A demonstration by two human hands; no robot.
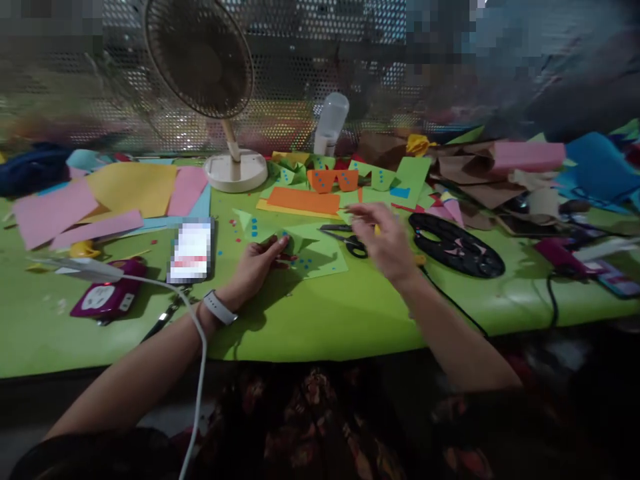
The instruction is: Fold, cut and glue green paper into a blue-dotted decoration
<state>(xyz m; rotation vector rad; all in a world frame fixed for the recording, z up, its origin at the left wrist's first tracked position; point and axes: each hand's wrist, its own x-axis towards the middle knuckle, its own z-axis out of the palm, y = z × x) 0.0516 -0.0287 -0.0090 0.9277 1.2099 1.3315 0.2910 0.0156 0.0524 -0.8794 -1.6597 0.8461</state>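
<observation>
My left hand point(259, 264), with a watch at the wrist, rests on the green table point(325, 313), its fingers lying on the near edge of a folded green paper piece point(315, 252) with small blue dots. My right hand point(387, 241) hovers over the table, blurred by motion, fingers loosely spread and holding nothing that I can make out. Black-handled scissors point(347, 239) lie just left of it, on the green paper. A black mask cutout point(456, 245) lies to its right.
A phone point(191, 251) lies left of my left hand, with a purple device point(107, 295) and white cable point(197, 360) nearer the edge. A desk fan point(210, 73) and a white bottle point(330, 123) stand behind. Coloured paper sheets point(130, 190) and scraps cover the back.
</observation>
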